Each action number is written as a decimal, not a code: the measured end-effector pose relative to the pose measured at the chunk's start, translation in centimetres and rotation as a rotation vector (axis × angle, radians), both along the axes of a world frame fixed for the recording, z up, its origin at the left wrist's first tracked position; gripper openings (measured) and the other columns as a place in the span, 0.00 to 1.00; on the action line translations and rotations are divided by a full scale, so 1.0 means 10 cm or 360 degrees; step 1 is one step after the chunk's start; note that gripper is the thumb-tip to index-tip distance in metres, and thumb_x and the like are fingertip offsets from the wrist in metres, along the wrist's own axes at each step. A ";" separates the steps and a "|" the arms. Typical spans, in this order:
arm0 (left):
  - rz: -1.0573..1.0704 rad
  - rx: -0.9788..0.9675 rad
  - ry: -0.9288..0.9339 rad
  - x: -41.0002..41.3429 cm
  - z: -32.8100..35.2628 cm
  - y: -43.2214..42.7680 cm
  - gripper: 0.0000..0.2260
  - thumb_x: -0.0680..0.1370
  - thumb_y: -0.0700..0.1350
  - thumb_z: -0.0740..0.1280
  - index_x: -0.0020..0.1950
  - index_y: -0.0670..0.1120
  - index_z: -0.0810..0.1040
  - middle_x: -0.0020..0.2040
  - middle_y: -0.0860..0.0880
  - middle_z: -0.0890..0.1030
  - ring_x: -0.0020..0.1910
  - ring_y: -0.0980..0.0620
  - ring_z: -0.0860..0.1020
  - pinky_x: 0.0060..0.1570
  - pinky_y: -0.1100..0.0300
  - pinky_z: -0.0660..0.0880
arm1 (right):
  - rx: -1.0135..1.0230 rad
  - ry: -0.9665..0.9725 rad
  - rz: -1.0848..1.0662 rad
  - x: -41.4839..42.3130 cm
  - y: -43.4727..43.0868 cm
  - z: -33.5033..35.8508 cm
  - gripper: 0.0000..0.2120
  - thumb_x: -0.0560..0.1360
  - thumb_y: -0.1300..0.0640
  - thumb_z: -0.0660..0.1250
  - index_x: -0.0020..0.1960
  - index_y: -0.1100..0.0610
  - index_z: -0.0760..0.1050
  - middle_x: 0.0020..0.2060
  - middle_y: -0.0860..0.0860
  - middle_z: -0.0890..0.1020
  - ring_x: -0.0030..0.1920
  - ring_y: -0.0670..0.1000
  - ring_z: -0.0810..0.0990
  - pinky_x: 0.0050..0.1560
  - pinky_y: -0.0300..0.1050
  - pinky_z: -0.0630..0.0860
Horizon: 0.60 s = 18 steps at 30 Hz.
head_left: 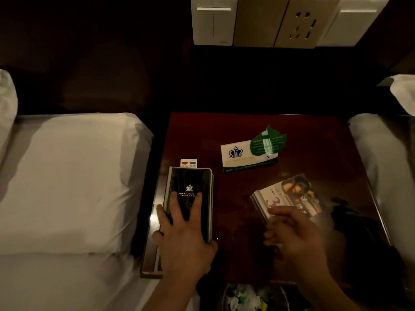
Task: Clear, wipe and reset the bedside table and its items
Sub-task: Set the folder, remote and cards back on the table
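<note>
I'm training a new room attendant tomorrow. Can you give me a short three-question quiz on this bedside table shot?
1. True or false: the left hand rests on the black folder.
2. What does the right hand hold? A) a cloth B) a stack of printed cards C) a remote
3. Fill in: the leaf-shaped card is coloured ____.
Key: 1 true; 2 B; 3 green.
</note>
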<state>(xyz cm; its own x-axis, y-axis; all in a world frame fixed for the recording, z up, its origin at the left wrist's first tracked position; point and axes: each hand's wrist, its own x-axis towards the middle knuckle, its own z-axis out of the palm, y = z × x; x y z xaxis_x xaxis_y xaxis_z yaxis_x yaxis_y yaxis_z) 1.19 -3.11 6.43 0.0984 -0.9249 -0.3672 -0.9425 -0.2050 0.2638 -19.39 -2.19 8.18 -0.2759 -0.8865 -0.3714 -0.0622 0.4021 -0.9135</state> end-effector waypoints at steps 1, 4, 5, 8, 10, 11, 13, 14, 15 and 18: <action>0.0036 -0.0061 0.0085 0.06 -0.01 0.01 0.50 0.66 0.65 0.70 0.77 0.67 0.39 0.79 0.50 0.37 0.79 0.37 0.44 0.70 0.36 0.63 | 0.0005 -0.0038 0.0069 0.11 -0.04 -0.02 0.11 0.76 0.69 0.64 0.46 0.55 0.79 0.35 0.52 0.83 0.32 0.50 0.82 0.32 0.41 0.80; 0.0287 -0.0189 0.0764 0.32 0.01 0.04 0.47 0.62 0.56 0.72 0.74 0.74 0.51 0.76 0.61 0.50 0.76 0.54 0.59 0.66 0.54 0.71 | 0.0030 -0.0082 0.0298 0.37 -0.19 -0.08 0.12 0.76 0.67 0.64 0.47 0.51 0.79 0.37 0.48 0.83 0.34 0.47 0.82 0.34 0.39 0.79; 0.0389 -0.0198 0.1034 0.39 0.03 0.07 0.46 0.62 0.52 0.73 0.72 0.77 0.55 0.74 0.62 0.56 0.71 0.62 0.64 0.61 0.63 0.73 | 0.0016 -0.0041 0.0371 0.44 -0.25 -0.10 0.12 0.76 0.65 0.64 0.47 0.49 0.79 0.38 0.47 0.83 0.35 0.46 0.82 0.34 0.39 0.79; 0.0600 -0.0185 0.1601 0.59 0.05 0.14 0.43 0.62 0.43 0.71 0.69 0.76 0.63 0.69 0.63 0.71 0.62 0.66 0.75 0.48 0.65 0.80 | -0.0030 0.0218 0.0521 0.61 -0.45 -0.20 0.13 0.77 0.61 0.65 0.46 0.42 0.78 0.39 0.45 0.83 0.38 0.45 0.82 0.37 0.45 0.81; 0.0697 -0.0155 0.1850 0.66 0.06 0.15 0.42 0.63 0.40 0.70 0.70 0.72 0.67 0.67 0.58 0.78 0.62 0.54 0.80 0.46 0.54 0.83 | 0.0012 0.0512 0.0663 0.73 -0.58 -0.28 0.08 0.77 0.55 0.66 0.54 0.46 0.79 0.44 0.46 0.82 0.43 0.46 0.81 0.46 0.48 0.80; 0.0727 -0.0161 0.1947 0.67 0.06 0.15 0.42 0.62 0.38 0.69 0.71 0.70 0.69 0.66 0.55 0.79 0.62 0.50 0.81 0.47 0.51 0.83 | 0.0018 0.0681 0.0734 0.79 -0.63 -0.31 0.11 0.77 0.52 0.66 0.59 0.50 0.78 0.47 0.47 0.80 0.44 0.46 0.79 0.47 0.45 0.78; 0.0770 -0.0184 0.2055 0.69 0.05 0.14 0.41 0.62 0.37 0.67 0.71 0.67 0.70 0.67 0.52 0.80 0.62 0.46 0.81 0.47 0.50 0.82 | -0.0013 0.0895 0.0833 0.92 -0.70 -0.35 0.16 0.77 0.48 0.66 0.63 0.54 0.76 0.50 0.49 0.78 0.45 0.46 0.77 0.45 0.40 0.74; 0.0785 -0.0194 0.2063 0.68 0.04 0.14 0.41 0.62 0.37 0.66 0.71 0.67 0.71 0.67 0.52 0.80 0.62 0.47 0.81 0.47 0.50 0.82 | -0.0032 0.0955 0.0873 0.99 -0.70 -0.35 0.17 0.78 0.47 0.65 0.63 0.54 0.75 0.51 0.50 0.78 0.46 0.47 0.78 0.45 0.40 0.73; 0.0789 -0.0198 0.2054 0.67 0.04 0.15 0.41 0.61 0.37 0.66 0.71 0.67 0.71 0.67 0.52 0.79 0.62 0.47 0.81 0.48 0.51 0.82 | -0.0045 0.0992 0.0908 1.04 -0.69 -0.33 0.17 0.78 0.47 0.64 0.63 0.54 0.75 0.52 0.51 0.79 0.47 0.49 0.79 0.45 0.41 0.74; 0.0817 -0.0197 0.2032 0.63 0.02 0.18 0.41 0.61 0.38 0.67 0.71 0.68 0.70 0.68 0.52 0.78 0.63 0.48 0.80 0.51 0.48 0.81 | -0.0063 0.1092 0.0987 1.09 -0.62 -0.36 0.20 0.78 0.44 0.63 0.66 0.53 0.69 0.47 0.52 0.83 0.45 0.53 0.82 0.40 0.45 0.77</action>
